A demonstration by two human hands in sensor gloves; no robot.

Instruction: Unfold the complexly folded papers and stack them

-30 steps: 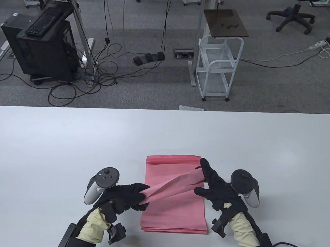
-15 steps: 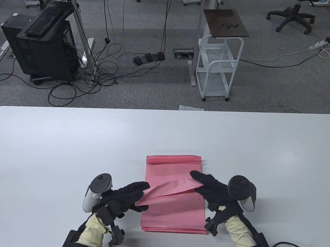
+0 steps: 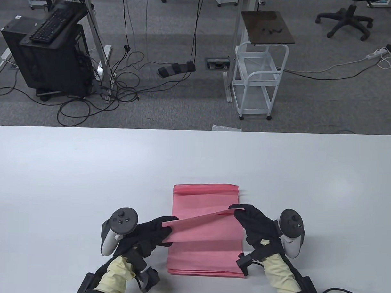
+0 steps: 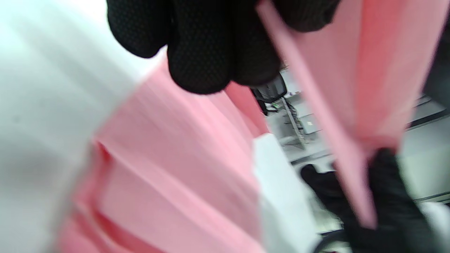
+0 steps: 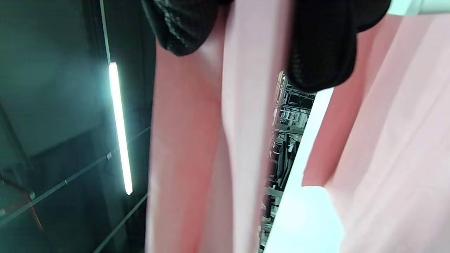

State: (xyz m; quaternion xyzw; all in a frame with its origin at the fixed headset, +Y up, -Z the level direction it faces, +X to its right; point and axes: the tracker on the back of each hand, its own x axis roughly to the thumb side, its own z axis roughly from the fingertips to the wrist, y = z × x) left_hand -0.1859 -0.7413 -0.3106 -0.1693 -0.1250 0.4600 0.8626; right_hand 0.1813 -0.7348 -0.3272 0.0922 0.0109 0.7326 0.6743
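Your white table (image 3: 85,168) carries a pink paper stack (image 3: 207,262) at its near middle, between your two forearms. The table view alone shows the whole layout: the stack's far edge curls up in a small fold, and one pink sheet (image 3: 205,228) is lifted above the stack and stretched taut in a slanting band between your hands. Your left hand (image 3: 150,234) pinches the sheet's left end; your right hand (image 3: 257,224) pinches its right end, the higher one. Both hands are closed on the paper and held well apart. The left wrist view, blurred, adds the creases running along the paper beneath the sheet, and your other glove beyond it. The right wrist view adds the sheet's underside hanging between the glove fingers (image 5: 321,45), with a ceiling light (image 5: 119,126) to its left.
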